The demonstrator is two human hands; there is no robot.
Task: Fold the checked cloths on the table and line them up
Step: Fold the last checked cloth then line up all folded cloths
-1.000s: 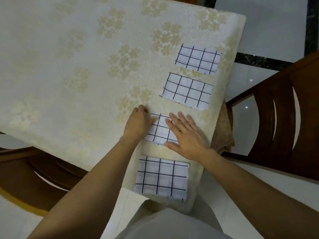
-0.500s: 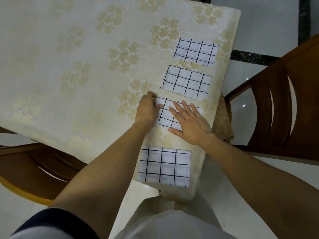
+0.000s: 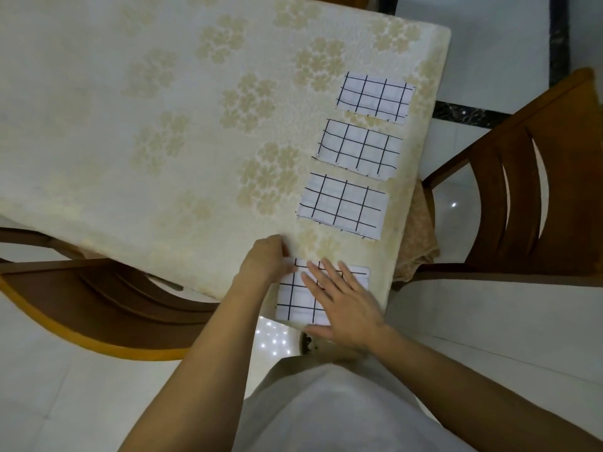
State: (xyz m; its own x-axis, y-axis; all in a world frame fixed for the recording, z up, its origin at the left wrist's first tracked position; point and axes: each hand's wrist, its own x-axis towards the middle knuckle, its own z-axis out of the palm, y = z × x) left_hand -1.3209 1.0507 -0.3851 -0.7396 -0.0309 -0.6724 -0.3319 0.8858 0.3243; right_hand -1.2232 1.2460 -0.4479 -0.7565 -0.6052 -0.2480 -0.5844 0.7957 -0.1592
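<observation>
Four folded white cloths with black checks lie in a column along the table's right edge: the far cloth (image 3: 375,97), the second cloth (image 3: 360,148), the third cloth (image 3: 342,205) and the nearest cloth (image 3: 293,301) at the table's near corner. My right hand (image 3: 342,305) lies flat on the nearest cloth with fingers spread. My left hand (image 3: 266,261) is at that cloth's far left corner, its fingers curled onto the edge. The hands hide much of this cloth.
The table carries a cream flowered tablecloth (image 3: 163,125), and its right edge (image 3: 424,141) runs close beside the cloths. A wooden chair (image 3: 522,190) stands to the right and another wooden chair (image 3: 98,305) to the left. Pale tiled floor surrounds them.
Both hands slid the third cloth away, then left it and came back onto the nearest cloth. The third cloth now lies uncovered in the column.
</observation>
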